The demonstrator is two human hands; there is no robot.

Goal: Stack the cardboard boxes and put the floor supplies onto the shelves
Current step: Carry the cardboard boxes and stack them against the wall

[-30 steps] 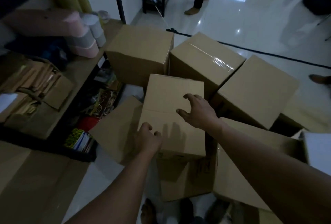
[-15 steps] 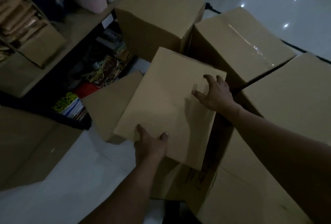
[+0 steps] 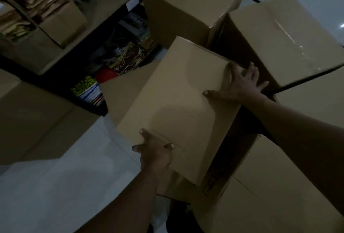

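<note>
So the person has a plain brown cardboard box [image 3: 176, 106] dead centre, tilted, held above another brown box with an open flap [image 3: 128, 91]. The left hand [image 3: 156, 153] has a closed grip on the edge nearest them at 6 o'clock, thumb on top. The right hand [image 3: 242, 85] clasps the edge at 3 o'clock, thumb flat across the top, fingers splayed over the side. A tape-sealed cardboard box [image 3: 283, 39] sits at 2 o'clock and a big brown box [image 3: 191, 0] at 12, both close. A wooden shelf [image 3: 104, 15] runs off toward 10 o'clock, with colourful books [image 3: 87, 89] underneath. There's pale glossy floor [image 3: 65, 186] at 8.
</note>
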